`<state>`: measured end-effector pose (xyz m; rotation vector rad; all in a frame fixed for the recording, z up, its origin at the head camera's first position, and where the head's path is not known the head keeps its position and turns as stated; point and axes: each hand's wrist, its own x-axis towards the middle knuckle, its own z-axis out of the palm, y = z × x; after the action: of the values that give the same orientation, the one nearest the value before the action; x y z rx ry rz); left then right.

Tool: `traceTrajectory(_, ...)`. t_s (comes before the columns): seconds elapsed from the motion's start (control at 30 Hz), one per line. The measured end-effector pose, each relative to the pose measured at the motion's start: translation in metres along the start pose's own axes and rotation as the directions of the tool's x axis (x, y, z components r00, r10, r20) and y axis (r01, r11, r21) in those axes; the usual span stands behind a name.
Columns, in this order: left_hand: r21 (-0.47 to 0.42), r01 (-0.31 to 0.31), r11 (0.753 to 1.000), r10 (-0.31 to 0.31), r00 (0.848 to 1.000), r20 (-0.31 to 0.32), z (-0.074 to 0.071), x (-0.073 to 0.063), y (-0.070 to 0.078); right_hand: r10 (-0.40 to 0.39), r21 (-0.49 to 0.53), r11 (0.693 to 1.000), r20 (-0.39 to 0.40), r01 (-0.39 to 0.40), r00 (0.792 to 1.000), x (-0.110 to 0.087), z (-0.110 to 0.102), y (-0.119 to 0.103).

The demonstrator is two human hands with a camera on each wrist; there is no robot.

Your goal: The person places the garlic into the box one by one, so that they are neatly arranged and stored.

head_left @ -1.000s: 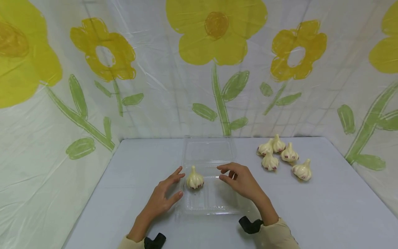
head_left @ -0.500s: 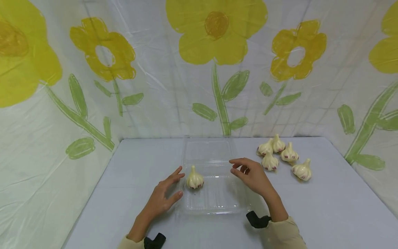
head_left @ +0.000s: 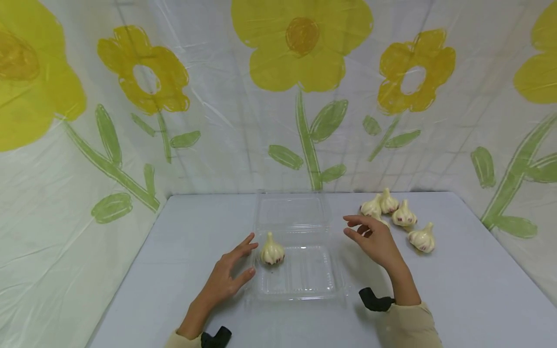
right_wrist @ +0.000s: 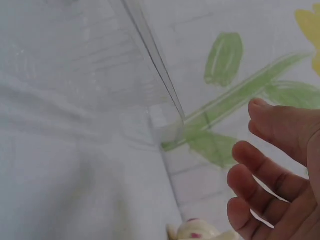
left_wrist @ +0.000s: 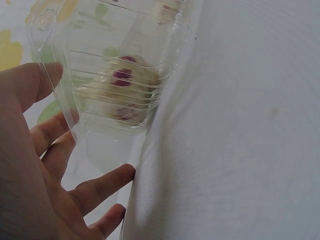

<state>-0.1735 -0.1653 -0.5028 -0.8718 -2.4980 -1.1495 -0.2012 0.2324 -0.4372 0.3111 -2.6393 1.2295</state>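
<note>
A clear plastic clamshell container [head_left: 309,275] lies opened on the table, its lid [head_left: 291,210] folded back toward the wall. One garlic bulb [head_left: 272,252] stands upright in its left part; the left wrist view shows that bulb [left_wrist: 125,90] through the ribbed side. My left hand [head_left: 230,270] is spread at the container's left side, thumb and fingertips right at the rim. My right hand [head_left: 372,239], fingers loosely bent and holding nothing, hovers between the container and a group of garlic bulbs [head_left: 403,214], partly covering one of them.
Several garlic bulbs sit at the back right of the table [head_left: 461,280], with one garlic bulb [head_left: 422,239] a little nearer the front. A white curtain [head_left: 209,159] painted with yellow flowers hangs behind the table. Black wrist cameras [head_left: 376,299] are worn on both wrists.
My right hand has moved right, from over the container to near the garlic group. The left hand and the bulb in the container have stayed in place.
</note>
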Motion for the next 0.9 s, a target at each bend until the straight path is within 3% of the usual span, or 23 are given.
traceTrajectory(0.3,-0.009,-0.017,1.0,0.017,1.0,-0.018,0.001,0.0,-0.001,0.074,-0.028,0.997,-0.151,-0.079,0.986,-0.004,-0.014,0.022)
traceTrajectory(0.57,0.006,-0.006,1.0,0.006,1.0,-0.006,0.001,0.0,-0.001,0.096,-0.044,0.992,-0.313,-0.115,0.945,-0.004,-0.019,0.038)
traceTrajectory(0.7,0.001,-0.008,1.0,0.008,1.0,-0.007,0.001,-0.001,-0.001,0.139,-0.045,0.986,-0.338,-0.164,0.931,-0.005,-0.02,0.043)
traceTrajectory(0.9,0.015,-0.025,1.0,0.025,1.0,-0.016,0.001,0.0,-0.001,0.245,-0.027,0.964,-0.298,-0.264,0.923,-0.006,-0.023,0.051)
